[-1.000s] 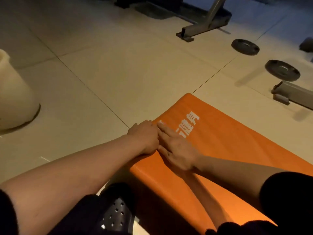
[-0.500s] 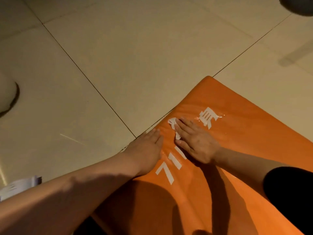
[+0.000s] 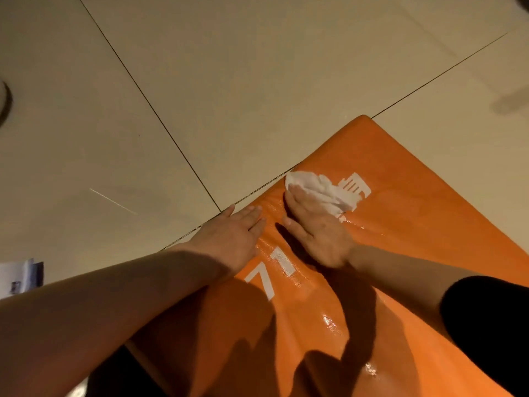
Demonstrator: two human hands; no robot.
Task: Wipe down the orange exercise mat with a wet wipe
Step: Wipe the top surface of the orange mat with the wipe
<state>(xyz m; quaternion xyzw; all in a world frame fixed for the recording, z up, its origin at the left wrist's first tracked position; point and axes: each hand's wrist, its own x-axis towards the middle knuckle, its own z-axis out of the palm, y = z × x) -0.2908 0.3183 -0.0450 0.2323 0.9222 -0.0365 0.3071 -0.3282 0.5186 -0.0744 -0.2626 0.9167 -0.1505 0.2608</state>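
White wet wipe (image 3: pixel 323 190) sits bunched under the right hand (image 3: pixel 315 227), fingers straight and close together, pressing it flat onto the orange exercise mat (image 3: pixel 415 224) near the mat's far left edge. Part of the wipe sticks out past the fingertips, over a white printed character (image 3: pixel 356 186). Left hand (image 3: pixel 232 233) lies just beside the right, apart from it, palm down w/ fingers straight, bracing the mat right at its left edge; its thumb side looks to hang over onto the tile floor (image 3: pixel 229 81). Between and below the two hands: white "71" print (image 3: pixel 272 267). Wet sheen shows to the right of the right hand and nearer the body, so that part seems wiped already.

Risks, as a guess: wipe is wadded, not spread, so contact is small and streaks or missed strips are likely esp. along the border. Pushing further away from the body could run the wipe off the edge onto the floor & pick up grit. If the left hand lets up, the mat may creep on the smooth tile. Wet vinyl is slick, so a leaning palm could slide.

Room: mat's far rounded corner (image 3: pixel 365 120) lies beyond the right hand, w/ unwiped-looking surface up to it. Plenty of mat to the right. Left of the left hand only bare tile; a paper-like item (image 3: pixel 20 277) lies well apart, by the left forearm.
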